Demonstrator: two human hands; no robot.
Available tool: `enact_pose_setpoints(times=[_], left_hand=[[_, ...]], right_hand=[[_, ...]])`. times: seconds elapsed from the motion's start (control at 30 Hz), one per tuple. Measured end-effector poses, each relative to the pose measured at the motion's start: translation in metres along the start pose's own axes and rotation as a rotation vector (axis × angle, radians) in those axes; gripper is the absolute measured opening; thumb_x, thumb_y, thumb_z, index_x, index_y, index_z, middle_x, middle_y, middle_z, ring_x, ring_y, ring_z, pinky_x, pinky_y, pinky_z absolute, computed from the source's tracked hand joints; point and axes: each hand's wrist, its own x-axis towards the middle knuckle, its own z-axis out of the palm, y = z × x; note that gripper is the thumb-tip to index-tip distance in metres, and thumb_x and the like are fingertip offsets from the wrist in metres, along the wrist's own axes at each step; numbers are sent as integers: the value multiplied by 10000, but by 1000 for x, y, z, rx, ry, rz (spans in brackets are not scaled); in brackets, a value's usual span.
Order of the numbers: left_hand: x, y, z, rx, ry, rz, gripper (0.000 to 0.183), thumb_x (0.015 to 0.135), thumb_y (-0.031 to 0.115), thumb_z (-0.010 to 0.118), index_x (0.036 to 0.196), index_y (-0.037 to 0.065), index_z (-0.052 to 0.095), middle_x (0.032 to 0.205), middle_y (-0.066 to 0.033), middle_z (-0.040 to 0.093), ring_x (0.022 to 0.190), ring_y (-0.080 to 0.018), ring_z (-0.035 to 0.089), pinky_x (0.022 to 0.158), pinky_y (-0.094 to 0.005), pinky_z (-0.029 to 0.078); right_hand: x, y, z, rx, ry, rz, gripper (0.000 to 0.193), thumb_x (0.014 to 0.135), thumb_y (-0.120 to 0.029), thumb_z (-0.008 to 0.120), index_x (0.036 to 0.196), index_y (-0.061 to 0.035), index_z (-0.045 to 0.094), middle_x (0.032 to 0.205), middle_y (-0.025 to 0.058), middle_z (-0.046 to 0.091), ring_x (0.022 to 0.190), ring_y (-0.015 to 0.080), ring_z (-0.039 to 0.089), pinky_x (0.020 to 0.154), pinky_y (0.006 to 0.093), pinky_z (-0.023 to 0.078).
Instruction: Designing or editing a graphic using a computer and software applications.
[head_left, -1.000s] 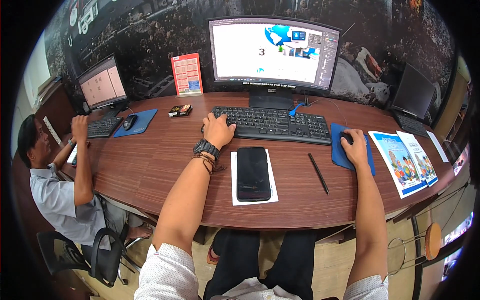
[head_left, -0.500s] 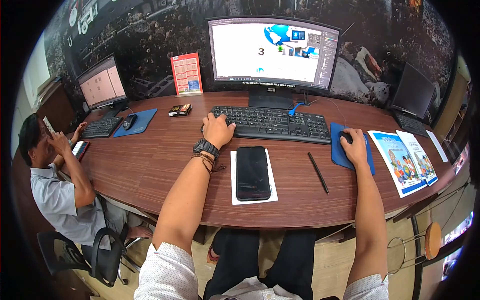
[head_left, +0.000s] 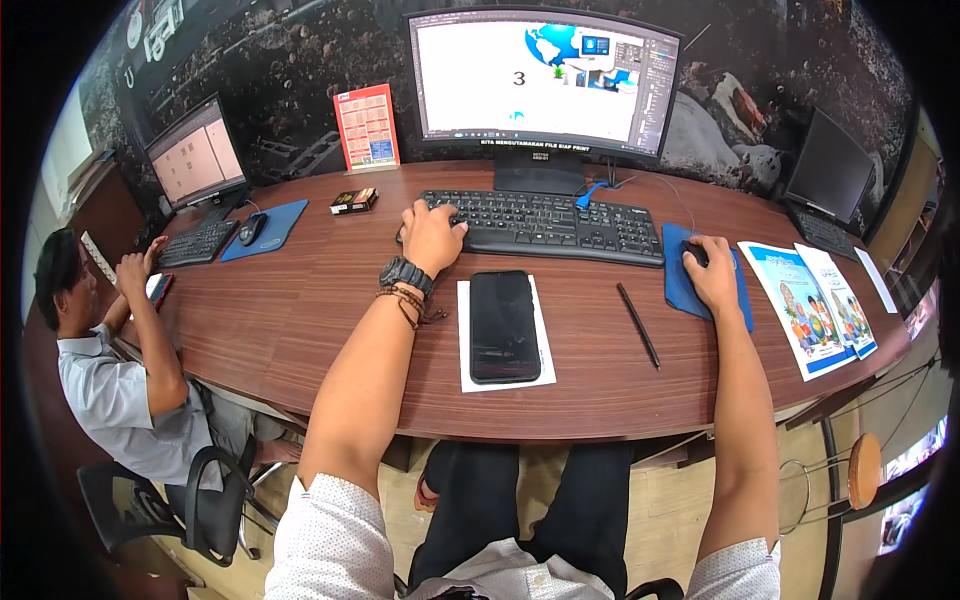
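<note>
My left hand rests on the left end of a black keyboard, its fingers spread and bent over the keys, holding nothing. On that wrist are a dark watch and a beaded bracelet. My right hand is wrapped over a black computer mouse on a blue mouse pad. Behind the keyboard, a curved monitor shows a page layout with a globe and computer pictures. Between my forearms lie a dark-screened phone on a white paper and, nearer my right hand, a black pen.
Picture booklets lie right of the mouse pad. A small box and an upright red calendar card stand left of the keyboard. Further left, a person sits at another monitor. A dark-screened monitor stands far right.
The view has tipped down, so the desk sits higher in the picture. The seated person's raised hand has shifted a little away from their head. My hands stay on the keyboard and the mouse.
</note>
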Motion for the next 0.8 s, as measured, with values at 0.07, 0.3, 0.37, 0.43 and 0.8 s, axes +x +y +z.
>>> enact_pose_setpoints(times=[0.07, 0.3, 0.37, 0.43, 0.8], left_hand=[[0, -1, -1, -57, 58, 151, 247, 859, 298, 699, 1006, 106, 745, 1241, -193, 534, 1198, -408, 455, 1017, -558, 384], [-1, 6, -7, -24, -18, 117, 279, 875, 358, 686, 1022, 132, 758, 1342, -253, 513, 1260, -438, 435, 1050, -528, 364], [-2, 8, -8, -14, -32, 117, 308, 874, 384, 686, 1041, 134, 754, 1347, -260, 502, 1267, -441, 427, 1054, -537, 355], [-1, 6, -6, -2, -45, 115, 337, 874, 410, 686, 1059, 137, 750, 1353, -267, 492, 1274, -443, 418, 1057, -546, 345], [-1, 1, -5, 42, -84, -11, 782, 801, 620, 693, 1343, 69, 567, 1340, -256, 471, 1282, -433, 401, 1067, -549, 311]], right_hand=[[0, 0, 1, 1, 3, 5, 344, 820, -212, 668, 1132, -66, 667, 1181, 149, 581, 1133, 350, 568, 971, 416, 458], [0, -1, 0, 0, -3, 7, 340, 822, -216, 666, 1127, -66, 666, 1192, 148, 578, 1147, 346, 559, 981, 419, 452], [-1, 0, 0, -1, -4, 11, 340, 822, -217, 666, 1126, -64, 666, 1193, 148, 577, 1150, 346, 558, 983, 419, 451], [0, 1, 0, -4, -2, 10, 342, 823, -218, 663, 1127, -62, 665, 1188, 149, 578, 1146, 348, 559, 982, 420, 452], [1, 3, 1, -10, -2, -3, 344, 823, -219, 664, 1133, -69, 666, 1168, 154, 580, 1125, 353, 567, 970, 420, 458]])
